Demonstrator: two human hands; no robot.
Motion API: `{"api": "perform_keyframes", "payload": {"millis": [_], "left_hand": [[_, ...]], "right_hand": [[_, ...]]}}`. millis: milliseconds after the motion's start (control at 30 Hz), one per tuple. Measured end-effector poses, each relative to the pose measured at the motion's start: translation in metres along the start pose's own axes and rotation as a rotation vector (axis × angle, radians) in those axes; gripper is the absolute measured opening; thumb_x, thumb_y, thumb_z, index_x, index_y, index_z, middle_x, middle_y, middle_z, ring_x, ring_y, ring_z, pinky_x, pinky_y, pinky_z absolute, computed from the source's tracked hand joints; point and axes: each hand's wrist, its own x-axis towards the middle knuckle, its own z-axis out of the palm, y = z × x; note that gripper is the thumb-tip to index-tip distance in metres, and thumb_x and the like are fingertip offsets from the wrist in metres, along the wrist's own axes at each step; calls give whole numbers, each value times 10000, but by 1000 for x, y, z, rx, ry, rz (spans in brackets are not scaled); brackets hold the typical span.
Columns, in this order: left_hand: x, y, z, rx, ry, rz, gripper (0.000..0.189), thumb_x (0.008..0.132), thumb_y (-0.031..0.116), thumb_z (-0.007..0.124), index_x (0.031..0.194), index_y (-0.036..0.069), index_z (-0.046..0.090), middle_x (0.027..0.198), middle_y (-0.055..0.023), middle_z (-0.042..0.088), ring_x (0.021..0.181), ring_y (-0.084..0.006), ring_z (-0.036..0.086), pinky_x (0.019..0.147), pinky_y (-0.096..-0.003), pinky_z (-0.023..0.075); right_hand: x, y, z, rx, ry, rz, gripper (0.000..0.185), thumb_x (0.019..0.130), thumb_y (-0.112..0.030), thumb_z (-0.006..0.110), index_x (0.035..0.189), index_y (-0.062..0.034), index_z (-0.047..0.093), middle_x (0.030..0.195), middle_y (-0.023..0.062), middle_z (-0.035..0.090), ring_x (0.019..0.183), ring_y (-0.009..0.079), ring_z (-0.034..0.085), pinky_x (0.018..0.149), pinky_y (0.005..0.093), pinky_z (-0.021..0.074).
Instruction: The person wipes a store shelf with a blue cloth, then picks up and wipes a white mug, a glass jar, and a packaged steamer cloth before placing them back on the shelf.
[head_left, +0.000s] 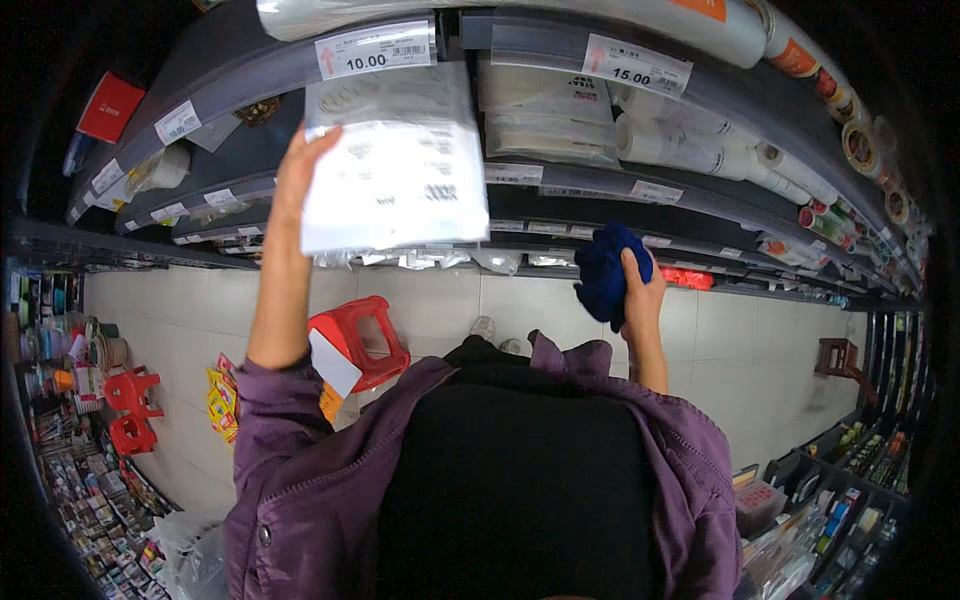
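Note:
My left hand (306, 166) grips the left edge of a flat white plastic package (394, 180), raised in front of the shelf unit. The package bears printing and has a clear upper part; motion blurs it somewhat. In my right hand (642, 294) is a crumpled dark blue cloth (609, 271), held lower and to the right, just off the shelf fronts. Beyond the white package, flat clear plastic packs (551, 120) lie on the shelf. White plastic rolls (679, 142) lie to the right of those packs.
Shelf edges (517, 56) with price tags curve across the top. On the tiled floor stands a red plastic stool (360, 341) with a white sheet (334, 361) on it. More red stools (133, 394) stand at left. Crowded goods racks (97, 495) line the lower left; a brown stool (838, 358) stands far right.

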Motion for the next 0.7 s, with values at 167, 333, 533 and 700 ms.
{"api": "perform_keyframes", "payload": {"millis": [167, 333, 533, 700], "left_hand": [[92, 6, -48, -2, 139, -86, 470, 890, 61, 607, 1334, 98, 455, 1137, -157, 619, 961, -253, 652, 784, -338, 577], [117, 10, -35, 1582, 173, 611, 480, 867, 240, 678, 1294, 86, 522, 1219, -168, 610, 1088, -336, 598, 879, -431, 495], [142, -57, 113, 1360, -199, 770, 521, 905, 485, 586, 1236, 84, 589, 1199, -187, 612, 1148, -363, 553, 990, -423, 428], [196, -121, 171, 1558, -178, 702, 471, 910, 384, 624, 1236, 48, 570, 1153, -159, 638, 1117, -321, 582, 960, -411, 460]], "right_hand": [[-15, 23, -19, 143, 93, 181, 402, 922, -262, 642, 1194, 30, 591, 1062, 134, 664, 913, 214, 655, 798, 325, 537], [-18, 33, -29, 207, 144, 160, 399, 926, -254, 631, 1198, 35, 590, 1074, 139, 667, 900, 219, 667, 782, 321, 548], [-9, 30, -16, 127, 153, 169, 413, 913, -270, 651, 1194, 27, 587, 1061, 138, 665, 883, 219, 668, 777, 319, 548], [-10, 14, -23, 159, 27, 94, 349, 914, -281, 656, 1106, 9, 628, 911, 80, 672, 738, 142, 635, 668, 277, 522]]}}
